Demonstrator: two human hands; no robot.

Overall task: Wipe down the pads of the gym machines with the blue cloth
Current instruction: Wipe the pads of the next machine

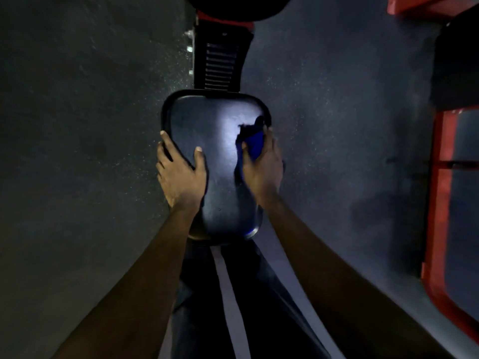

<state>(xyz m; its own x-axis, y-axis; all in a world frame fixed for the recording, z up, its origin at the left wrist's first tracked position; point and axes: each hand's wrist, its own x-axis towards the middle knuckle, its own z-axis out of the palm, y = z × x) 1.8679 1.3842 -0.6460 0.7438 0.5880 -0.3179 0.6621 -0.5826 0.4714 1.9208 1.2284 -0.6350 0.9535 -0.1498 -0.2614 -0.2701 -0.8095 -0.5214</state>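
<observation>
Under the right hand (261, 164), blue cloth (252, 145) touches pad (215, 151).

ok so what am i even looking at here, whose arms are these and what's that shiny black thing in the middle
There is one picture, taken by a camera worn on a person's head and looking down, so the two bare arms are that person's own. The shiny black thing is a seat pad on a gym machine, seen from above. The ribbed black post beyond it seems to be part of the same machine. The left hand grips the pad's left edge, thumb on top. The right hand holds a blue cloth against the pad's right side; this hand looks blurred. Below the pad are the person's dark trousers with a pale stripe. Around it all is dark speckled floor, and a red frame stands at the right.
</observation>
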